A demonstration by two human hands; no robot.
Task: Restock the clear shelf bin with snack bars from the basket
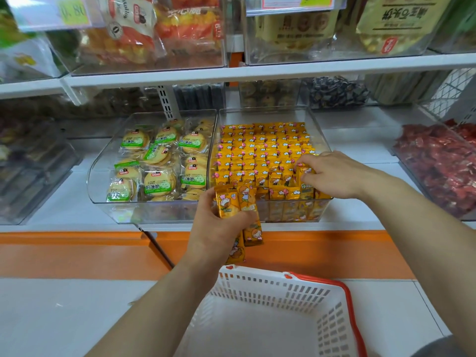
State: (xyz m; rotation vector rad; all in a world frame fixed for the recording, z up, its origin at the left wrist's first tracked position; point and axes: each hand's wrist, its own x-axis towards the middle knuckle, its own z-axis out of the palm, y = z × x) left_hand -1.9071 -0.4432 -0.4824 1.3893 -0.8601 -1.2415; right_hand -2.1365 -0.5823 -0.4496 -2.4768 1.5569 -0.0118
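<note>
Nearest, low in the scene, sits the white slotted plastic basket with a red handle (270, 292), with no bars showing in the part in view. Just beyond it the left hand (219, 228) curls round a small bunch of orange-yellow foil snack bars with cartoon figures (233, 202), held upright at the bin's near lip, probably as a ready supply. The right hand (332, 173) pinches one bar (305, 171) at the near right of the clear plastic shelf bin (322, 135), apparently tucking it into a gap. Rows of matching bars (262, 150) stand on end, tightly packed, almost filling the bin.
</note>
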